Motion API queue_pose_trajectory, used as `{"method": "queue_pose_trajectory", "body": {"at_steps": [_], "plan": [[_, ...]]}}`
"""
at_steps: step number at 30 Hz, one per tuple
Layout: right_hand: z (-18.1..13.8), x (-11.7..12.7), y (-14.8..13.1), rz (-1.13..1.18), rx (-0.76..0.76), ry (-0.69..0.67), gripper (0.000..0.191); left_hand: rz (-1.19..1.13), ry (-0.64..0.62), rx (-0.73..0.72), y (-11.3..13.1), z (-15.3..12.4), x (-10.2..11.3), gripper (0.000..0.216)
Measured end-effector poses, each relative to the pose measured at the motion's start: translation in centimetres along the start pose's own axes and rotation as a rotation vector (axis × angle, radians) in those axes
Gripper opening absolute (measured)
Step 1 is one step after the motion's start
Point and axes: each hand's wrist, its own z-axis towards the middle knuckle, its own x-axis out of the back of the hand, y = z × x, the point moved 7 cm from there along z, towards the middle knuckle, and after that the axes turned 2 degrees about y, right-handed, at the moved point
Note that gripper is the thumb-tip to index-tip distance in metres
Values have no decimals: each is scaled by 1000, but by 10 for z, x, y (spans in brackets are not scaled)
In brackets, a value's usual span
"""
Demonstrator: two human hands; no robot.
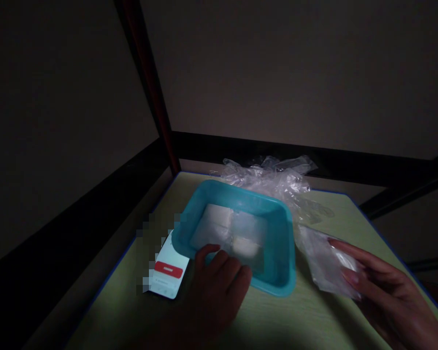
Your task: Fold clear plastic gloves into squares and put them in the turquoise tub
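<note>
A teal plastic tub (277, 214) stands in the middle of a small table and holds several clear packets (228, 228). My left hand (215, 287) rests on the tub's near rim, its fingers curled over the edge beside the packets. My right hand (383, 287) lies to the right of the tub with its fingers stretched out flat against a clear plastic bag (323, 260) that lies on the table. The room is dim.
A lit phone (168, 272) with a red button on its screen lies at the tub's left. Crumpled clear plastic (277, 177) is heaped behind the tub. The pale table (314, 321) has a blue edge. Dark rails and a reddish post (156, 97) run behind.
</note>
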Motion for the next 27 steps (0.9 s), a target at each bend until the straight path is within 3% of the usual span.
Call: {"method": "queue_pose_trajectory", "body": {"at_steps": [11, 19, 23, 27], "plan": [[3, -36, -38, 11, 76, -25, 36, -107, -41, 13, 7, -9, -11, 37], [5, -84, -51, 28, 96, -260, 32, -87, -33, -11, 8, -10, -12, 37], [7, -110, -51, 51, -10, -349, 30, -42, -3, -47, 11, -9, -8, 35], [11, -134, -39, 226, -264, -335, 22, -27, 26, -103, 17, -10, 0, 33]]}}
